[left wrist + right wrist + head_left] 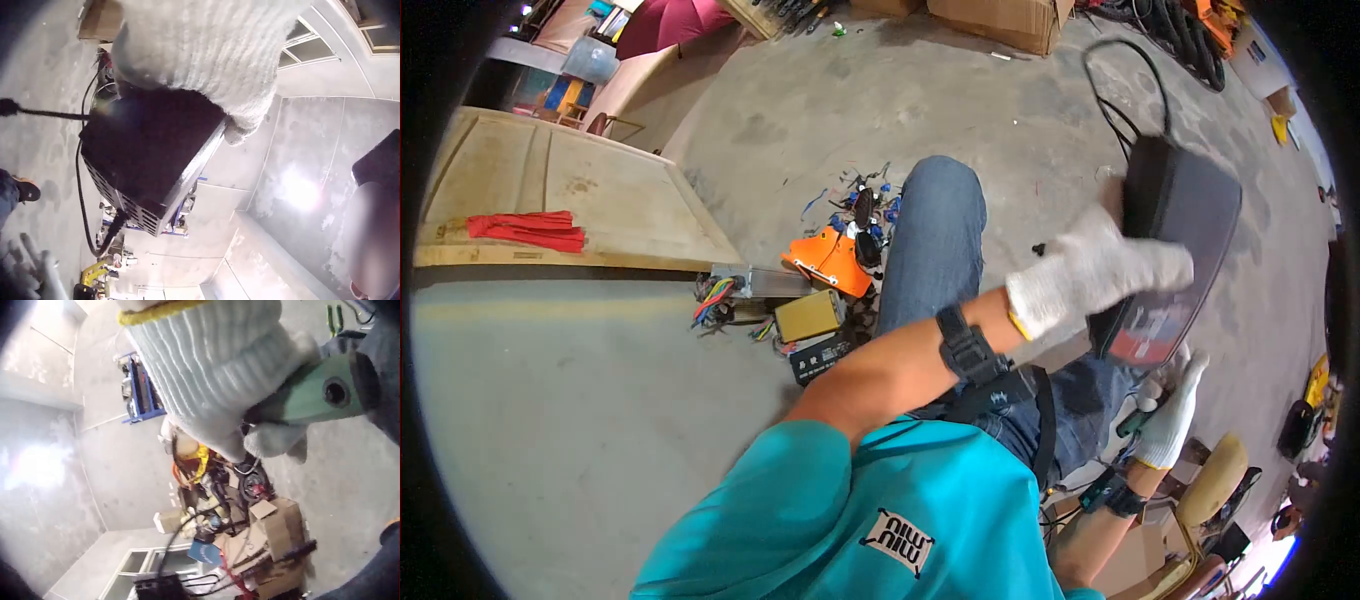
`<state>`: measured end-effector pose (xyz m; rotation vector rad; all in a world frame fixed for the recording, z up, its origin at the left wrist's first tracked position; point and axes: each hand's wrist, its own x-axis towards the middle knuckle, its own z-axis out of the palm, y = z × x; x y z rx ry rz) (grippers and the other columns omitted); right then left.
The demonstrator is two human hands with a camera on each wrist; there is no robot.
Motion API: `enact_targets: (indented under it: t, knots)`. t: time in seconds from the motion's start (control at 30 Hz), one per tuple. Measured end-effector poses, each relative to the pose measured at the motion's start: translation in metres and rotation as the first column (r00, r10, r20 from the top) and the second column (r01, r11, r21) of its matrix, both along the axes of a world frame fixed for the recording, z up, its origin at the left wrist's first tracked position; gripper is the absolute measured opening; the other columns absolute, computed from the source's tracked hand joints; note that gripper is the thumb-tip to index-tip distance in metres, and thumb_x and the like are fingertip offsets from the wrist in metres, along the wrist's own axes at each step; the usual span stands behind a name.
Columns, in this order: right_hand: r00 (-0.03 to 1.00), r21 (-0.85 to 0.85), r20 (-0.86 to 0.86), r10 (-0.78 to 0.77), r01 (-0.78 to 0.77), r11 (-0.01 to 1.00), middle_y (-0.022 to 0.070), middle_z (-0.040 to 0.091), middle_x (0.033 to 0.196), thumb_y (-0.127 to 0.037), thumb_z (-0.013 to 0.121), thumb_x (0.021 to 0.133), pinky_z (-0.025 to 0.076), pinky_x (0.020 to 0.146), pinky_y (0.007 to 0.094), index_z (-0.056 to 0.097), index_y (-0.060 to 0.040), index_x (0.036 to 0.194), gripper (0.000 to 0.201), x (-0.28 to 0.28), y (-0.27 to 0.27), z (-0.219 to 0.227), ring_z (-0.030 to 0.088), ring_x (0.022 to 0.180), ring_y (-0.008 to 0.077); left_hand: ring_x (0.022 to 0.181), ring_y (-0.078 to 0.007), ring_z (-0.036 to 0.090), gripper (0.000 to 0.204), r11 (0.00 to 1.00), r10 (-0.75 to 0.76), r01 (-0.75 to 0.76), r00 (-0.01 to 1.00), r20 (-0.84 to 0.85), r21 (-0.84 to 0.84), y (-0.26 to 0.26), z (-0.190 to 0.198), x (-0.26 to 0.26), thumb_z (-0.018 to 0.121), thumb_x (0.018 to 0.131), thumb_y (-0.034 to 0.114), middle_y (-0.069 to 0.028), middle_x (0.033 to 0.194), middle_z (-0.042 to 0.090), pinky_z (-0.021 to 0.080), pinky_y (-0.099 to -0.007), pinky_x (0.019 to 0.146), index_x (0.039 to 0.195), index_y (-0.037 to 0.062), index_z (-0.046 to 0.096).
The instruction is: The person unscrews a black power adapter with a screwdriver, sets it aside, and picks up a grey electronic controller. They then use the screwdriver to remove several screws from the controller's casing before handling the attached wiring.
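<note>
A black box-shaped device [1185, 210] with slotted vents and a cord is held up in front of the body. My left hand [1090, 270], in a white knit glove, grips it, thumb laid across its broad face. In the left wrist view the glove [206, 50] covers one end of the black box [150, 144], while the cord leaves the vented end. Lower and to the right, beside the thigh, my gloved right hand [1170, 425] holds a green-handled tool [306, 397]. The tool's working end is hidden.
On the floor left of the knee lie an orange plastic piece [830, 258], a gold metal box [808, 315], a black labelled box [820, 358] and wire scraps [890, 205]. A wooden panel [600, 190] bears a red cloth [527, 230]. Cardboard boxes [1000, 22] stand farther off.
</note>
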<state>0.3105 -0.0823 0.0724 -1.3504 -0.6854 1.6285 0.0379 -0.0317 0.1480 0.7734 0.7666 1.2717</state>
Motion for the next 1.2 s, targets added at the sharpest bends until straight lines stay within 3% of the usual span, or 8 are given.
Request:
enact_targets:
  t: [0.13,0.23,0.33,0.47,0.53,0.6,0.63,1.2]
  knots:
    - [0.993,-0.089,0.121,-0.015,0.026,0.996,0.0005,0.065,0.088,-0.068,0.042,0.103,0.048,0.056,0.0240,0.059,-0.0053,0.137,0.073,-0.035,-0.009,0.016,0.059,0.065,0.0111,0.104,-0.0203,0.065,0.080,0.998,-0.056,0.056,0.998,0.005,-0.036,-0.008,-0.005,0.012,0.093,0.070,0.021,-0.0137,0.116,0.068,0.056,-0.0355,0.091,0.133,-0.0059,0.052]
    - [0.973,0.005,0.199,-0.119,0.121,0.993,0.0101,0.066,0.127,-0.072,0.039,0.102,0.047,0.103,0.0398,0.058,-0.0016,0.136,0.081,-0.034,-0.021,-0.003,0.061,0.114,0.0210,0.104,-0.0196,0.065,0.079,0.985,-0.150,0.149,0.989,-0.002,-0.080,-0.009,-0.003,0.002,0.092,0.071,0.023,-0.0146,0.117,0.067,0.056,-0.0349,0.092,0.132,-0.0075,0.052]
    - [0.976,0.157,0.191,0.100,-0.131,0.979,0.0073,0.062,0.134,-0.072,0.040,0.101,0.047,0.104,0.0368,0.052,-0.0035,0.145,0.082,-0.011,-0.029,-0.012,0.059,0.118,0.0197,0.085,-0.0184,0.069,0.062,0.965,-0.191,0.207,0.975,0.110,-0.161,-0.018,-0.005,0.006,0.086,0.072,0.014,-0.0135,0.100,0.070,0.060,-0.0330,0.073,0.122,-0.0068,0.058]
    - [0.978,0.371,0.107,0.177,-0.204,0.906,0.0079,0.062,0.131,-0.064,0.047,0.104,0.047,0.104,0.0363,0.054,-0.0023,0.141,0.072,-0.019,-0.019,0.001,0.058,0.118,0.0188,0.077,-0.0174,0.068,0.045,0.986,-0.072,0.073,0.997,0.010,-0.150,-0.035,-0.009,0.017,0.087,0.072,0.023,-0.0104,0.088,0.073,0.059,-0.0331,0.073,0.104,-0.0064,0.072]
    - [0.949,0.352,0.268,0.164,-0.255,0.901,0.0080,0.064,0.127,-0.047,0.060,0.102,0.049,0.101,0.0352,0.055,-0.0013,0.139,0.059,-0.032,-0.024,0.023,0.060,0.114,0.0181,0.098,-0.0211,0.067,0.071,0.928,-0.250,0.208,0.963,-0.104,-0.308,-0.034,-0.015,0.015,0.085,0.076,0.020,-0.0137,0.116,0.070,0.057,-0.0361,0.087,0.135,-0.0064,0.055]
    - [0.952,0.242,0.211,0.224,-0.273,0.931,0.0102,0.062,0.135,-0.036,0.077,0.090,0.048,0.104,0.0361,0.052,0.0017,0.143,0.070,-0.043,-0.021,0.040,0.060,0.120,0.0204,0.101,-0.0210,0.069,0.067,0.834,-0.405,0.349,0.913,-0.046,-0.428,-0.033,-0.017,0.006,0.084,0.080,0.014,-0.0122,0.118,0.070,0.057,-0.0353,0.088,0.138,-0.0026,0.056]
    - [0.952,0.217,0.159,0.260,-0.291,0.932,0.0108,0.062,0.136,-0.032,0.080,0.087,0.047,0.106,0.0365,0.050,0.0017,0.144,0.073,-0.053,-0.016,0.052,0.059,0.121,0.0207,0.101,-0.0216,0.070,0.065,0.858,-0.309,0.337,0.942,0.135,-0.388,-0.035,-0.024,0.010,0.082,0.082,0.012,-0.0132,0.120,0.071,0.058,-0.0363,0.090,0.140,-0.0018,0.056]
    - [0.942,0.420,-0.091,0.323,-0.258,0.870,0.0154,0.059,0.141,-0.032,0.094,0.071,0.045,0.109,0.0350,0.040,0.0005,0.152,0.102,-0.057,-0.011,0.018,0.054,0.129,0.0200,0.116,-0.0307,0.067,0.080,0.941,-0.337,0.314,0.893,-0.297,-0.125,-0.026,-0.015,-0.016,0.083,0.080,0.025,-0.0174,0.134,0.063,0.055,-0.0410,0.100,0.145,-0.0049,0.047]
